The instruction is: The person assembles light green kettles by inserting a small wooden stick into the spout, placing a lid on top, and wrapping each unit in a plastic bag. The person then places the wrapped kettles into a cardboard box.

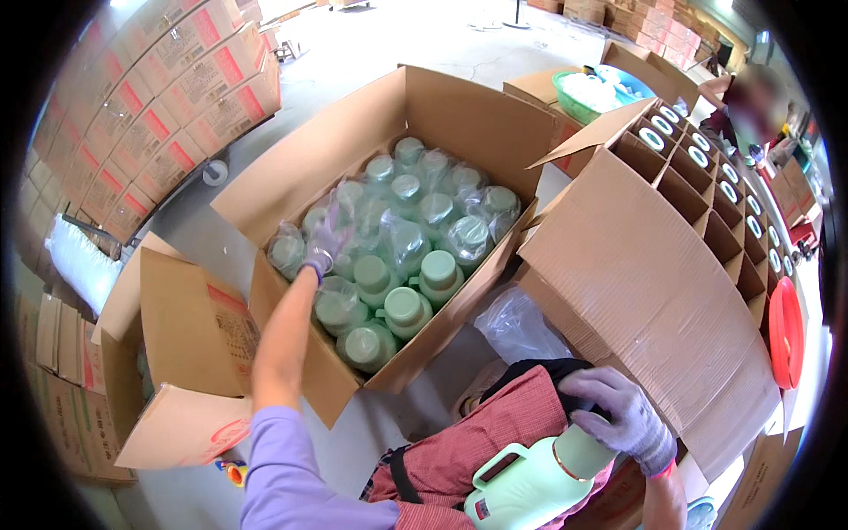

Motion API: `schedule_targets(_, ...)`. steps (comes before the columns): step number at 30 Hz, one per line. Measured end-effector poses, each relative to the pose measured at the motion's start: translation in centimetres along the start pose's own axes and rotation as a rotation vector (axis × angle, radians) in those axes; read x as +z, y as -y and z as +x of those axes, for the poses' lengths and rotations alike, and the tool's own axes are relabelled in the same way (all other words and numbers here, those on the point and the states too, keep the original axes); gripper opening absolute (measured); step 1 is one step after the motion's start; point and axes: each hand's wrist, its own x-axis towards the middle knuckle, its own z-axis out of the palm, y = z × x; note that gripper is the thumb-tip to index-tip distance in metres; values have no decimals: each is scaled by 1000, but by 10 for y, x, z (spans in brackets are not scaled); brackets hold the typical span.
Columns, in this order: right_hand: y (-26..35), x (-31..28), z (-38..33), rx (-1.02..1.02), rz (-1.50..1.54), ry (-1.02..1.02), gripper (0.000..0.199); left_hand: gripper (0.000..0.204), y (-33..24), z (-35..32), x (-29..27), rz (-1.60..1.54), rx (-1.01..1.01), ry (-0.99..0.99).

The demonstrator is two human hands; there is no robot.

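My left hand (pixel 327 244), in a thin pale glove, reaches into a large open carton (pixel 459 110). Its fingers are stretched out and apart over the plastic-wrapped bottles (pixel 407 242). Several mint-green vacuum flasks (pixel 405 306) stand upright at the carton's near side, some of them without wrapping visible over their lids. Across my lap lies another mint-green vacuum flask (pixel 530 486), tilted, its handle facing left and its cup lid pointing up and right. My gloved right hand (pixel 623 415) curls over that lid end, gripping it.
To the right stands a divided carton (pixel 649 256) with round-topped items in some cells. A red plastic ring-shaped object (pixel 784 334) leans by it. Smaller open carton (pixel 190 309) at left, stacked cartons (pixel 168 106) behind. A clear bag (pixel 521 325) lies near my knee. A co-worker (pixel 751 110) sits far right.
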Motion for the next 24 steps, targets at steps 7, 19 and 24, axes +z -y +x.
schedule_targets(7, -18, -11, -94, 657, 33, -179, 33, 41, 55, -40, 90, -26, -606, 132)
schedule_targets(19, -31, 10, 26, 65, -98, -65, 39, 22, -115, 42, -116, -1146, 54, 5)
schedule_targets(24, -16, 35, 111, -151, -422, -377, 94, 26, -209, 49, -180, -2085, 136, 525)
